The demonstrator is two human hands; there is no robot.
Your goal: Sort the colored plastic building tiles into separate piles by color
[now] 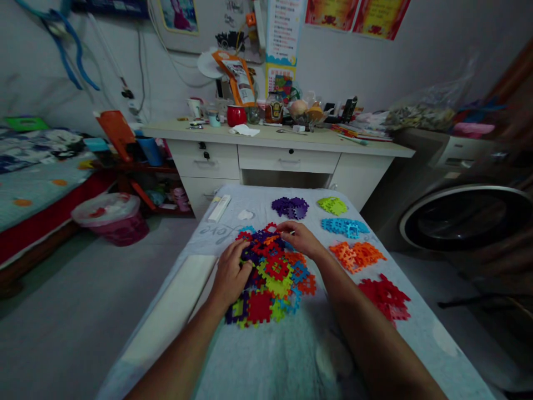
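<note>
Left hand (231,272): you are laying it flat and open on the near-left side of the mixed pile (275,276), fingers spread, gripping nothing.
Right hand (300,238): you are curling its fingers over the pile's far edge. The fingertips are hiding what lies under them, so I cannot tell whether they are pinching a tile.
Mixed pile: it is lying mid-table on the grey cloth (266,355), between your hands, with red, green, blue, orange and purple tiles overlapping.
Single-colour heaps: the purple heap (290,207) and green heap (332,205) are sitting beyond the pile. The blue heap (345,226), orange heap (357,255) and red heap (385,298) are running down the right side, all apart from it.
Handling: the tiles are looking thin, stiff and light, with notched edges. In my judgement they are likely snagging one another, so one lifted tile may be dragging its neighbours.
Hold: pinching a free notched edge is looking soundest.
Surroundings: a cluttered desk (287,145) is standing beyond the table.
</note>
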